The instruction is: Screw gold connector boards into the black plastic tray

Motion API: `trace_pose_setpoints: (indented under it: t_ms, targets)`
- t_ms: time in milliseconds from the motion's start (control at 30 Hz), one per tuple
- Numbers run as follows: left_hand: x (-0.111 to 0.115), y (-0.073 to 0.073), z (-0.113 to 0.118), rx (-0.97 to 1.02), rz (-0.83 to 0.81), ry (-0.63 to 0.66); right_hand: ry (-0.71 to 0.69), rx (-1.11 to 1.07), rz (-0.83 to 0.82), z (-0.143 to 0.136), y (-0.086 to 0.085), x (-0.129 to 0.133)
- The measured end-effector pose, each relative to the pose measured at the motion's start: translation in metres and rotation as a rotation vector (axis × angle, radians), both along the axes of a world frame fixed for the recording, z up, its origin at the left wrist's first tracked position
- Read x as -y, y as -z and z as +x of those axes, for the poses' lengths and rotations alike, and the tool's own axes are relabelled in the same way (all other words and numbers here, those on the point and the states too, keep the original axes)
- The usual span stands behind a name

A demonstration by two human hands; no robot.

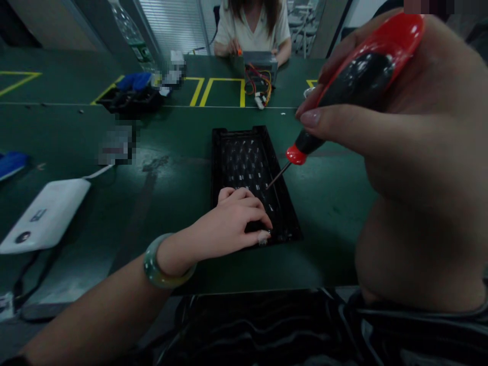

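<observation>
A black, tray-like plastic panel [244,155] with a patterned inner face lies on the green table in front of me. My left hand [238,218] rests over its near end, thumb and forefinger pinched together by the near right corner. Whatever is between those fingertips is too small to make out. My right hand [412,117] is wrapped round the red and black handle of a screwdriver [354,81]. Its thin shaft slants down to the left, and the tip appears over the right part of the panel. I cannot tell whether the tip touches it.
Across the table a person [253,30] handles a grey metal box [263,60] with coloured cables. On the left are a white power bank [48,216] with a cable, a black tray [131,101] holding something blue, and a plastic bottle [133,38]. Yellow tape [224,80] marks the tabletop.
</observation>
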State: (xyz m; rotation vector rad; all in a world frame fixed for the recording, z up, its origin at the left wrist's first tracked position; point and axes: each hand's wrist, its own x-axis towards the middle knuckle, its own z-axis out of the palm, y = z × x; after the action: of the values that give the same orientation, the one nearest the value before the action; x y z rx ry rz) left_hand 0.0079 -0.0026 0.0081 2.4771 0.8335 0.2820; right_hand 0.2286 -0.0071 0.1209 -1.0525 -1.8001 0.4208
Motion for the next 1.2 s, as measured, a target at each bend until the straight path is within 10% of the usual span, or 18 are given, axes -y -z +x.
trace_pose_setpoints:
  t_ms: [433, 833, 1200]
  targets:
    - [-0.001, -0.006, 0.0, 0.042, 0.001, -0.055, -0.191, 0.263, 0.066, -0.001, 0.013, -0.031]
    - [-0.03, 0.002, -0.014, 0.192, 0.1, -0.564, -0.277, 0.876, 0.243, -0.014, 0.073, -0.071]
    - [-0.062, 0.03, -0.025, 0.331, 0.106, -0.909, -0.358, 1.044, 0.023, -0.022, 0.1, -0.072]
